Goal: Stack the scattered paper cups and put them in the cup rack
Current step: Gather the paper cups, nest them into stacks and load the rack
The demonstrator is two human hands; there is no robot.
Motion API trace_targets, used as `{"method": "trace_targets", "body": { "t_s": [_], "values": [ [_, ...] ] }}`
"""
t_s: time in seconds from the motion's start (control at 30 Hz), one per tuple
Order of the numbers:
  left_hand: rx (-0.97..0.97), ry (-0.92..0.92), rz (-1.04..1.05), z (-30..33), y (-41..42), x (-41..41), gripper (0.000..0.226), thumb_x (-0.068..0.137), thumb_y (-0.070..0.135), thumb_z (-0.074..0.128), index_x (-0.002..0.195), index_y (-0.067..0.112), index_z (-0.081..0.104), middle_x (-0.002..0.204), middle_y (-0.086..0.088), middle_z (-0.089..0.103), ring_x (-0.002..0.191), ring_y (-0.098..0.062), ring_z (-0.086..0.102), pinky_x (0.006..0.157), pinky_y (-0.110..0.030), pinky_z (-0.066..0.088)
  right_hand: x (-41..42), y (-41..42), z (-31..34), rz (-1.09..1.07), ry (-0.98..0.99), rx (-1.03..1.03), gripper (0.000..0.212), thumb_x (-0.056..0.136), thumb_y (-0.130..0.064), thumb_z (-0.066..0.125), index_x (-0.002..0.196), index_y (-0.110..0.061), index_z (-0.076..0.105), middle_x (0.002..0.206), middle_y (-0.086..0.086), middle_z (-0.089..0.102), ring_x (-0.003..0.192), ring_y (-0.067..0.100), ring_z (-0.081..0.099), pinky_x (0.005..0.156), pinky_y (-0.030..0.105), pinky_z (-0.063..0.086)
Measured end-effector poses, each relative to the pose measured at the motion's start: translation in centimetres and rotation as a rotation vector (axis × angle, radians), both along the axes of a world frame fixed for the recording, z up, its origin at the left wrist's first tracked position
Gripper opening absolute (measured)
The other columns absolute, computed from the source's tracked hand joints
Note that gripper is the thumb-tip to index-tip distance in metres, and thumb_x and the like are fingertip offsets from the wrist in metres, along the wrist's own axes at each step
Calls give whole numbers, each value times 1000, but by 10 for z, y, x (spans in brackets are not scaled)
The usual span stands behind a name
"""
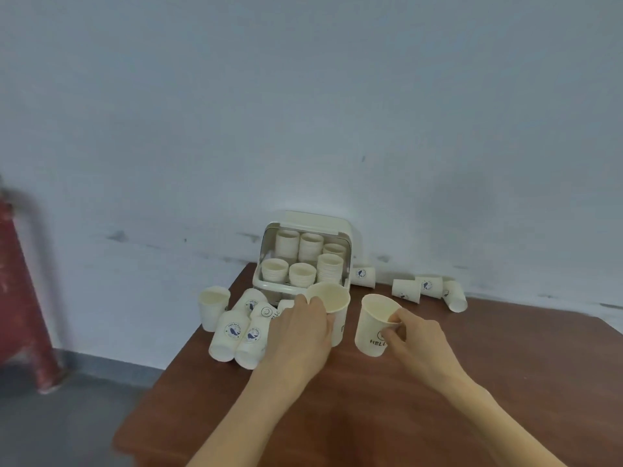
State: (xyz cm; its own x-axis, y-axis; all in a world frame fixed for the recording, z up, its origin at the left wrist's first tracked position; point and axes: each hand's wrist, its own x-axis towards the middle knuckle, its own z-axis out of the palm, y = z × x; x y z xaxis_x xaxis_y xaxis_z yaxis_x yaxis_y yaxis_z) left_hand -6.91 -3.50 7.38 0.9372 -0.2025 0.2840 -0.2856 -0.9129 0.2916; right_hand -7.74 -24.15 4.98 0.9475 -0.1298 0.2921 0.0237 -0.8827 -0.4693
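Biggest thing here is the pale wall (303, 112) behind everything, then the reddish-brown wooden table (404, 399) pushed up against it. Off to the far left there's something red (20, 281) on the grey floor (67, 416), too blurry to say what it is.

At the back of the table sits the cup rack (303, 257), a cream box with its lid flipped up, and it's already got six stacks of cups (303, 261) inside, three behind and three in front, at different heights.

My left hand (300, 335) is wrapped around an upright cup (332, 308) right in front of the rack, fingers curled over the near rim. My right hand (418, 342) has a second cup (374, 323) just beside it, the one with HELLO printed on it, pinched at the rim with the thumb on the inside and the fingers on the outside. That cup leans a bit to the left. The two cups are close but not touching.

Loose ones everywhere else. A pile of lying cups (241, 332) at my left, whale logos and a smiley on them, plus one standing cup (213, 308) at the table's edge. On the right by the wall: a single cup (363, 277) next to the rack, and a cluster of three (429, 291) farther along, the last tipped over.
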Motion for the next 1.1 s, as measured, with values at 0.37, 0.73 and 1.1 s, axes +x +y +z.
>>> {"method": "trace_targets", "body": {
  "t_s": [0.37,0.73,1.1],
  "values": [
    [74,-6,43,5,62,-23,30,103,33,30,106,12,51,110,-8,51,95,-27,56,75,-37,43,-20,37,-1,48,37,-161,8,91,-33,51,85,-30,48,77,-11,63,74,14,59,67,32,50],
    [57,34,106,-8,78,5,31,101,35,31,99,13,53,104,-6,55,92,-24,57,72,-34,42,-4,61,4,86,24,-118,5,90,-33,50,90,-29,51,86,-9,67,81,17,60,70,34,50],
    [-62,31,121,-17,80,37,30,100,37,32,93,15,50,98,-3,53,89,-24,56,74,-36,45,39,62,7,137,-23,-77,8,90,-30,55,83,-29,51,67,-14,57,63,11,51,61,30,44]
  ]
}}
